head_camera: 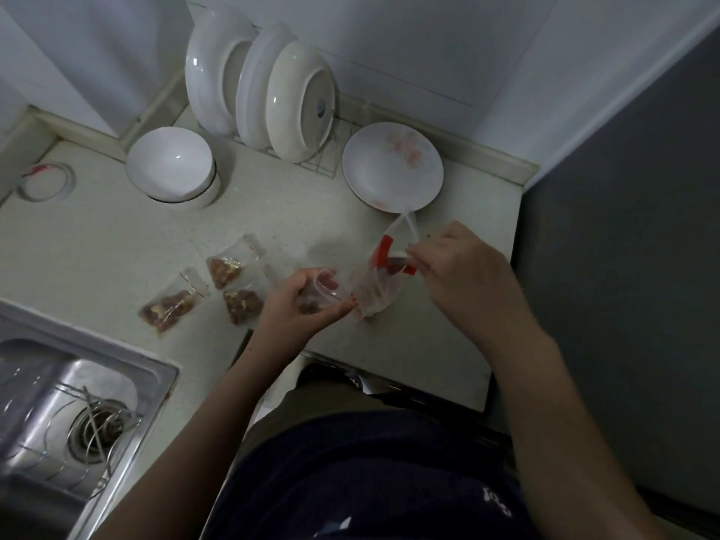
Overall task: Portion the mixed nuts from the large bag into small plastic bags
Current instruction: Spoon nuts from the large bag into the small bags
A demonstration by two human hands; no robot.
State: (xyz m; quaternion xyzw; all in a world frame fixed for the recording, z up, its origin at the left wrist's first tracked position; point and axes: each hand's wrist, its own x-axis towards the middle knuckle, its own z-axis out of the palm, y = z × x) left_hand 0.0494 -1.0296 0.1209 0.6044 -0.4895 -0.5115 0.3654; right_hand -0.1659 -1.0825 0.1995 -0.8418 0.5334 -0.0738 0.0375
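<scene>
Large bag (383, 274): clear soft plastic with a red band, print unreadable. It is tilted, and the right hand (463, 267) pinches its upper end.
Small plastic bag (323, 292): clear, with brown nuts inside, just left of the large bag's lower end. The left hand (296, 305) grips it with curled fingers.
Three filled small bags (226, 268): flat on the speckled countertop (117, 247), farther left of the large bag.
</scene>
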